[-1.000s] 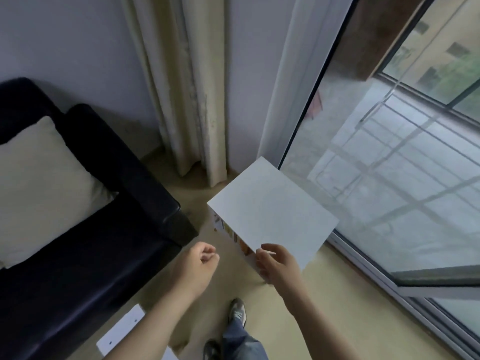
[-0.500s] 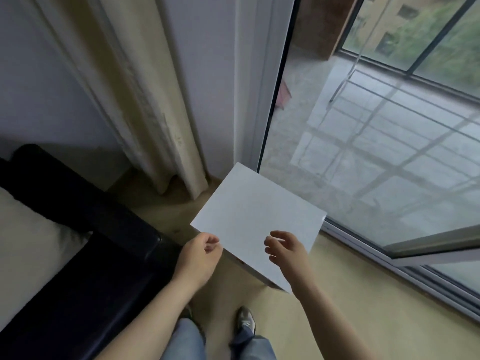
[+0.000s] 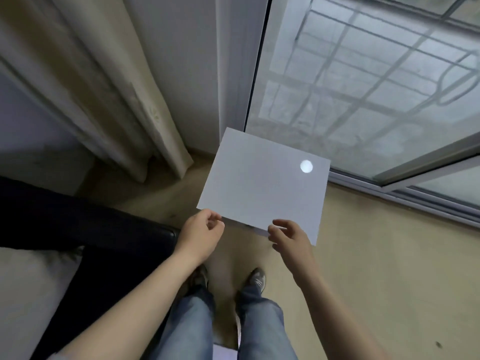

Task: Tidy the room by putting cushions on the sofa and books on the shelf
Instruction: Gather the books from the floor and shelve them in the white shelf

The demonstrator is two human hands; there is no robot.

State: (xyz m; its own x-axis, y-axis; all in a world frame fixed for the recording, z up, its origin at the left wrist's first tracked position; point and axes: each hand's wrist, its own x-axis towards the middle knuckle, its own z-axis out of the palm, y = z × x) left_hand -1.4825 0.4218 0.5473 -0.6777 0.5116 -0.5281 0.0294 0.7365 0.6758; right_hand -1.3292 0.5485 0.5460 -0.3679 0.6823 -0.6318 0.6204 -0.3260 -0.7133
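The sofa (image 3: 78, 224) lies left of the left hand (image 3: 201, 235), a cushion (image 3: 31, 281) already on its seat. A glass door (image 3: 363, 87) stands beyond the right hand (image 3: 289, 239). The book (image 3: 262, 188), thin and white, sits flat just ahead of both hands. The left hand pinches its near-left corner. The right hand curls round the near edge, thumb on top. No shelf shows here, so the step is likely carrying. Two light grips on one edge let the far side sag, so slide one hand underneath before turning.
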